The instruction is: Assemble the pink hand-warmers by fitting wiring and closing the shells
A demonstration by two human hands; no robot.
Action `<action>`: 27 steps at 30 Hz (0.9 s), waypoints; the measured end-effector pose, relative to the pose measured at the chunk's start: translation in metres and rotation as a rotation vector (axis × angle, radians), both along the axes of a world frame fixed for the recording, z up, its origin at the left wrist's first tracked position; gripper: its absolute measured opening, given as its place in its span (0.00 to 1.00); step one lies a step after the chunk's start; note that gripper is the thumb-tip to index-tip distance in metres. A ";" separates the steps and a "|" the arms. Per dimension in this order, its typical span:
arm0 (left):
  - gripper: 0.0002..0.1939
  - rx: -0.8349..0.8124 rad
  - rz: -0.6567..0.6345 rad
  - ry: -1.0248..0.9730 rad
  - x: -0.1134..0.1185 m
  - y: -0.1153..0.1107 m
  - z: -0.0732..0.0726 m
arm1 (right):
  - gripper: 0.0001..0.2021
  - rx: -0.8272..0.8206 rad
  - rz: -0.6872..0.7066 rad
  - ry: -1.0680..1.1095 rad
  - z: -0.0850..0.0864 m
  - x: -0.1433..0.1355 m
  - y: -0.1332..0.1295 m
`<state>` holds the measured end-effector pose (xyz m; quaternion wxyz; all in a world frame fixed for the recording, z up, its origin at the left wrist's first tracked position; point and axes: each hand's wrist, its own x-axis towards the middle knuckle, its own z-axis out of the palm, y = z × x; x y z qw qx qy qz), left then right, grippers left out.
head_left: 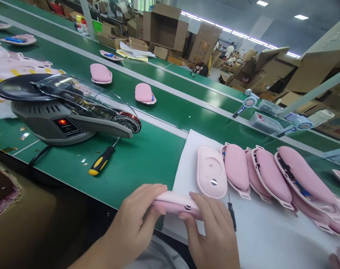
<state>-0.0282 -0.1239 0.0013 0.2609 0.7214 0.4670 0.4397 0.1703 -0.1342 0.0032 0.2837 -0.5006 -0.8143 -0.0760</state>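
Observation:
Between both hands, above the front edge of the bench, is a pink oval plastic case [175,203], seen edge-on with a small dark port in its seam. My left hand [138,216] pinches its left end, thumb below and fingers on top. My right hand [211,228] grips the other end the same way. Just beyond lies a flat pale pink shell [211,170] with a round recess and a shiny silver disc. A thin black-handled screwdriver [232,216] rests beside my right hand, partly hidden by it.
Pink cases [237,166] lean in a row on a white sheet [183,179] at the right. A grey machine with a black disc [66,127] stands left, near a yellow-and-black screwdriver [101,162]. More pink cases [144,92] sit on the green belt; cardboard boxes [167,28] are behind.

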 end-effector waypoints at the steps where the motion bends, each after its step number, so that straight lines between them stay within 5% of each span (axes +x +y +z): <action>1: 0.13 0.048 0.028 -0.013 0.002 0.000 -0.001 | 0.15 0.023 -0.021 0.021 -0.001 -0.004 0.000; 9: 0.10 0.218 0.043 0.000 0.011 0.007 0.002 | 0.11 0.129 -0.182 0.026 -0.005 -0.023 -0.004; 16: 0.13 0.189 0.072 0.185 0.009 0.007 -0.003 | 0.17 0.020 -0.105 0.095 0.003 -0.003 -0.001; 21: 0.15 0.351 0.132 0.424 0.026 0.004 -0.001 | 0.11 -0.022 -0.052 0.200 -0.001 0.002 -0.004; 27: 0.08 0.344 0.267 0.269 0.049 0.008 -0.001 | 0.07 0.129 -0.239 0.284 -0.010 -0.019 -0.004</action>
